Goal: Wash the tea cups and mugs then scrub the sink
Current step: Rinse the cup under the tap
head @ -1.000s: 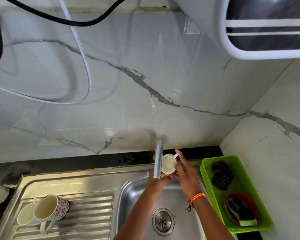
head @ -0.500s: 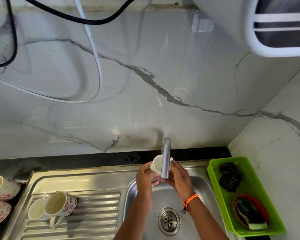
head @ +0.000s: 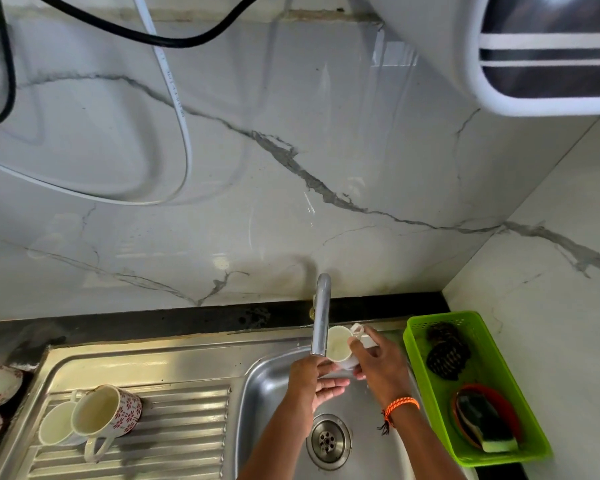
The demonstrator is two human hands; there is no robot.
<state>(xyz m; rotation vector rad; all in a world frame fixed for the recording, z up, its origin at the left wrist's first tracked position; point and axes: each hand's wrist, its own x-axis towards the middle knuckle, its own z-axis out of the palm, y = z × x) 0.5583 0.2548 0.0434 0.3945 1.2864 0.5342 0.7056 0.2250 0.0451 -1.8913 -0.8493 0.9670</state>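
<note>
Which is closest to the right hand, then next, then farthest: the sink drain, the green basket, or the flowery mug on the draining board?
From the right hand, in the head view:
1. Green basket, just to its right.
2. Sink drain, below it in the basin.
3. Flowery mug, far left on the draining board.

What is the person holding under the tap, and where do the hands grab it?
A white cup. The right hand grips its side by the handle; the left hand touches underneath.

A steel sink basin [head: 267, 386] sits right of its ribbed steel drainboard [head: 174, 441], where two mugs [head: 94, 420] lie on their sides (touching). A green plastic basket [head: 430, 386] stands right of the basin; the chrome tap [head: 321, 317] rises behind it.
</note>
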